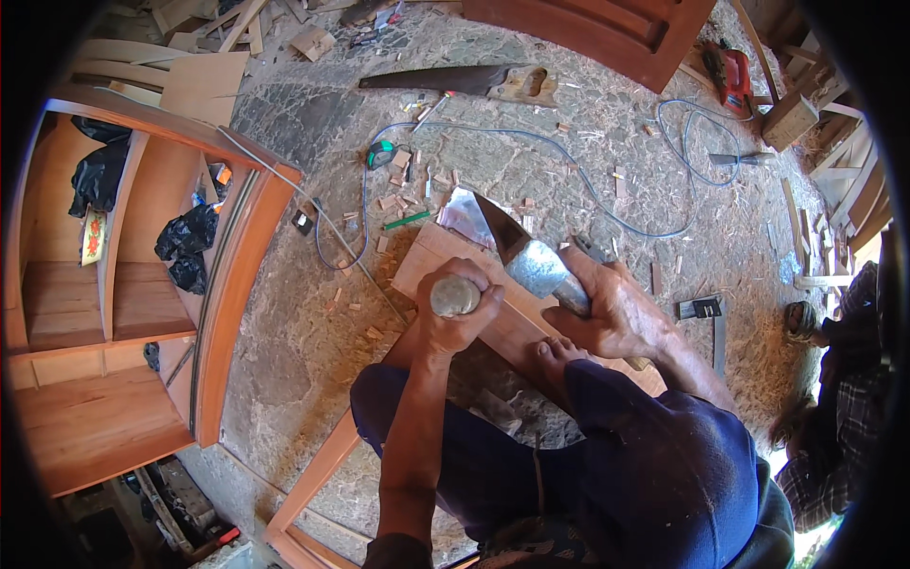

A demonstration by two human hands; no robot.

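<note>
My left hand (pixel 453 308) is closed around the upright round handle of what looks like a chisel (pixel 455 296). I see the handle end-on, and my fist hides its lower part. Beneath it lies a reddish wooden plank (pixel 507 332), running from upper left to lower right. My right hand (pixel 616 308) grips an adze-like tool (pixel 536 266) with a shiny metal head and a dark pointed blade. That head is just right of my left fist, apart from the chisel handle. My bare foot (pixel 559 356) rests on the plank.
A wooden cabinet (pixel 246 313) with black bags stands left. A handsaw (pixel 455 81), tape measure (pixel 379 154), green pencil-like stick (pixel 408 220), blue cable (pixel 569 161) and try square (pixel 718 327) lie on the chip-strewn floor. A red power tool (pixel 735 81) lies far right; another person (pixel 844 398) is at right.
</note>
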